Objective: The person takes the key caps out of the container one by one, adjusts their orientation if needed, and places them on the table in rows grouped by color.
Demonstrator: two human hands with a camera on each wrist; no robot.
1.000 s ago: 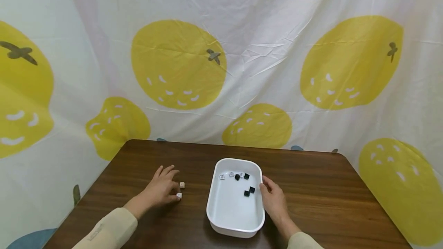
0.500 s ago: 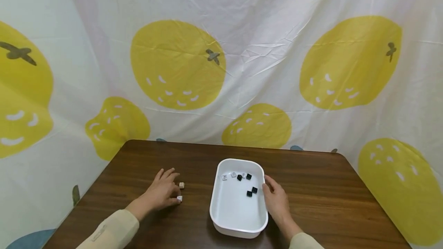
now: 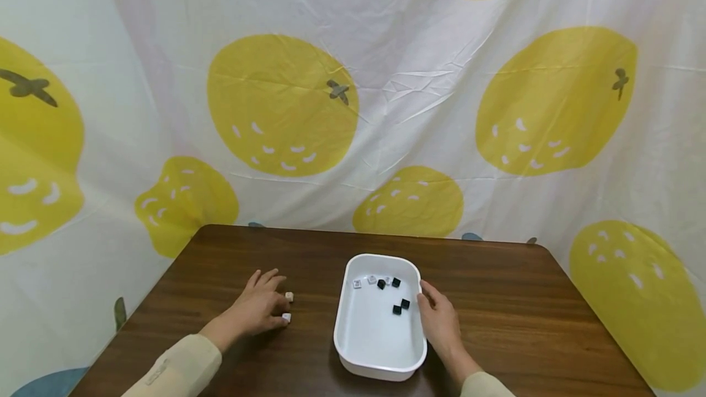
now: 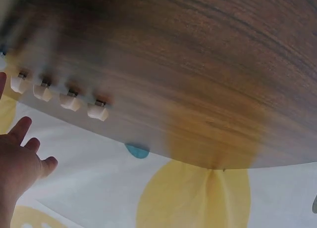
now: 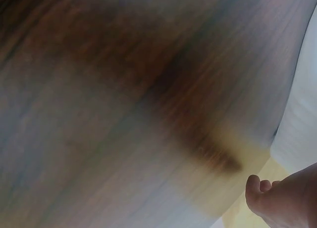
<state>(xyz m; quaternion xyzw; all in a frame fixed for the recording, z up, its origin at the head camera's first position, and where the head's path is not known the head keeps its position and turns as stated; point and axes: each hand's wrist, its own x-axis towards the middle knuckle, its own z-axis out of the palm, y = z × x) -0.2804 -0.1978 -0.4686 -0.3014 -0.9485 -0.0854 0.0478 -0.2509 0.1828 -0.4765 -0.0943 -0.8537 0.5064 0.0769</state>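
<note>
My left hand point(image 3: 255, 308) pinches a small white keycap point(image 3: 286, 318) between thumb and index finger, low at the table. Its other fingers spread forward over the wood. A beige-white keycap point(image 3: 289, 296) lies just beyond those fingertips. In the left wrist view several pale keycaps point(image 4: 70, 101) stand in a row near the spread fingers point(image 4: 20, 130); in the head view the hand hides most of them. My right hand point(image 3: 440, 317) grips the right side of a white rectangular tray point(image 3: 380, 372) at its rim. Inside, toward the far end, are several black keycaps point(image 3: 397, 310) and white keycaps point(image 3: 356, 284).
The dark wooden table point(image 3: 507, 299) has rounded far corners. Close behind it hangs a white cloth point(image 3: 408, 78) printed with yellow lemons. The tray stands between my two hands.
The tray has shifted slightly right along with my right hand. My left hand has brought the pinched keycap a little nearer to me. Over the last half second almost nothing moves.
</note>
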